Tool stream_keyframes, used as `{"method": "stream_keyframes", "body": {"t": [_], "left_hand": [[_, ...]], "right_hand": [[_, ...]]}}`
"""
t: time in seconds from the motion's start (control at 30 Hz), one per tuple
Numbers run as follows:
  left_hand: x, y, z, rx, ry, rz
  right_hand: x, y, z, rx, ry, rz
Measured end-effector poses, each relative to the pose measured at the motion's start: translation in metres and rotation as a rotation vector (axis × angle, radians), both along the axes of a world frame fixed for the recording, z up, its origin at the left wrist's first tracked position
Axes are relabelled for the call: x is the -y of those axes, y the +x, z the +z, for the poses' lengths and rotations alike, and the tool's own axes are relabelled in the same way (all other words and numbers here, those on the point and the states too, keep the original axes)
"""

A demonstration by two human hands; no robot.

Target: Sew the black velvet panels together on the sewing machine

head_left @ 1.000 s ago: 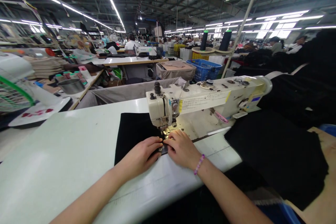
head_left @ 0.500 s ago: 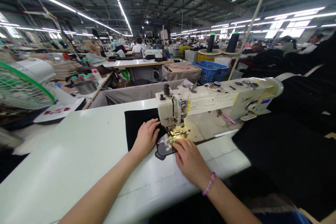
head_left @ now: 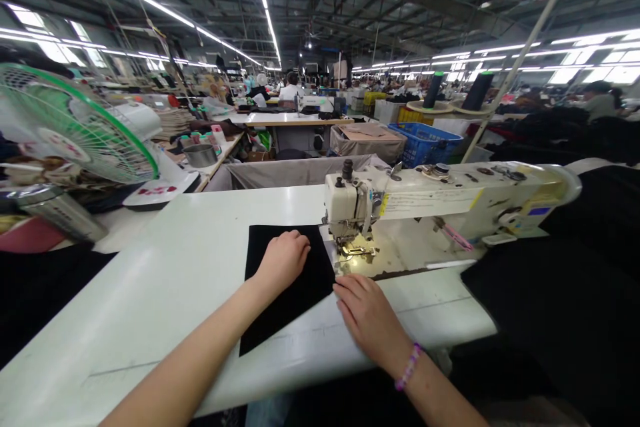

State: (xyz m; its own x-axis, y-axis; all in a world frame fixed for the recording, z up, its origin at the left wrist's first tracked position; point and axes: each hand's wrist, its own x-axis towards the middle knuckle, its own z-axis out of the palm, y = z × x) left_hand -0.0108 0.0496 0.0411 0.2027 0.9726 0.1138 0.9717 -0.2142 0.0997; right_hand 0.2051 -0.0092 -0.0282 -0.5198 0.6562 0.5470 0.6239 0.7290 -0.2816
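Note:
A flat piece of black fabric (head_left: pixel 280 307) lies on the white sewing table (head_left: pixel 200 260), left of the sewing machine's needle area. On top of it rests my left hand (head_left: pixel 286 255), its fingers curled together and pressed on the cloth. My right hand (head_left: pixel 367 310) is at the fabric's right edge, just in front of the lit presser foot (head_left: pixel 356 251). Its fingertips are closed on that edge; the thumb is partly hidden. The white sewing machine (head_left: pixel 430 203) stands to the right, its head over the fabric's right side.
A green-rimmed fan (head_left: pixel 100 123) and a metal flask (head_left: pixel 63 213) stand at left. Behind the table are a cloth-lined bin (head_left: pixel 300 172) and a blue basket (head_left: pixel 425 141). Dark fabric (head_left: pixel 565 293) is heaped at right. Several people sit farther back.
The view has swung left. More of the black fabric shows, now spreading nearer the table's front edge. A dark rounded piece by the needle no longer shows. My left hand's fingers have curled in.

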Motion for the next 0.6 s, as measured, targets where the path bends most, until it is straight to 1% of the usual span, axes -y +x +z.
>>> {"method": "stream_keyframes", "body": {"t": [0.07,0.13,0.23,0.33,0.6], "left_hand": [[-0.028,-0.001,-0.003,0.021,0.027,0.062],[-0.054,0.0,-0.008,0.049,0.019,0.094],[-0.082,0.003,-0.017,0.082,-0.048,0.101],[-0.094,0.003,-0.023,0.1,-0.093,0.106],[-0.106,-0.006,-0.032,0.132,-0.073,0.129]], "right_hand": [[0.0,-0.002,-0.004,0.012,0.0,-0.008],[0.001,-0.004,-0.005,0.017,-0.001,-0.023],[0.002,-0.005,-0.004,0.029,-0.026,-0.056],[0.002,-0.007,-0.001,0.039,-0.046,-0.078],[0.002,-0.008,-0.002,0.012,-0.037,-0.076]]}}
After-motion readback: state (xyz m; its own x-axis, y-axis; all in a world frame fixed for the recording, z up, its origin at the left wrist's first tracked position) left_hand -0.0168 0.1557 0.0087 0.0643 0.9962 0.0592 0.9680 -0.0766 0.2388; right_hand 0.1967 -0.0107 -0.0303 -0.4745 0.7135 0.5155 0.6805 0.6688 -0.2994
